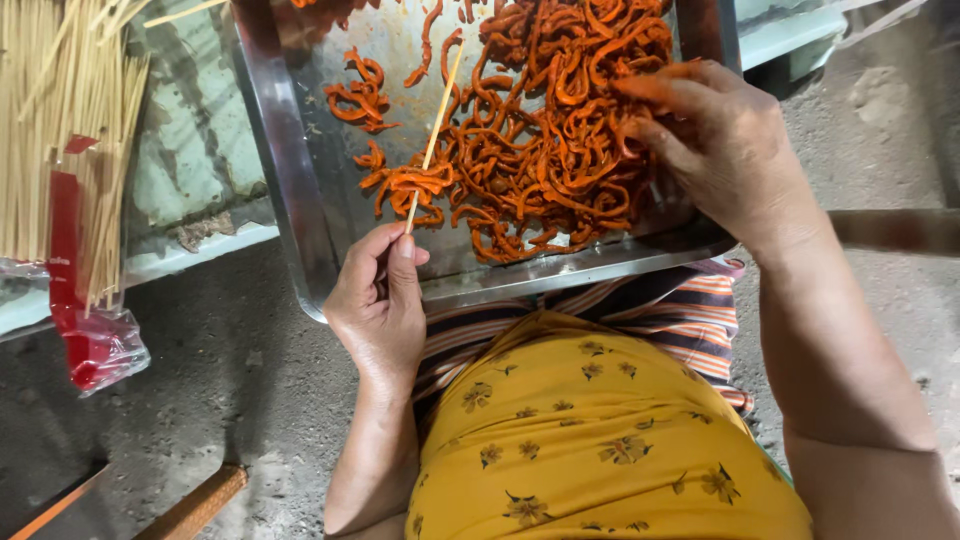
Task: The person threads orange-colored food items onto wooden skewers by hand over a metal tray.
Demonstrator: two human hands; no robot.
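Note:
My left hand point(380, 300) grips the lower end of a thin bamboo skewer point(437, 120) that slants up over a metal tray point(290, 170). A few orange-red marinated strips point(410, 183) are threaded on the skewer just above my fingers. My right hand point(720, 140) reaches into the big pile of orange-red strips point(550, 120) at the tray's right side and pinches one strip point(650, 88) between its fingertips. The tray's near edge rests at my lap.
A bundle of bare bamboo skewers point(60, 120) lies at the left, partly in a clear and red plastic wrapper point(85, 330). Grey concrete floor point(220, 370) lies below. A wooden stick point(190, 505) sits at the bottom left.

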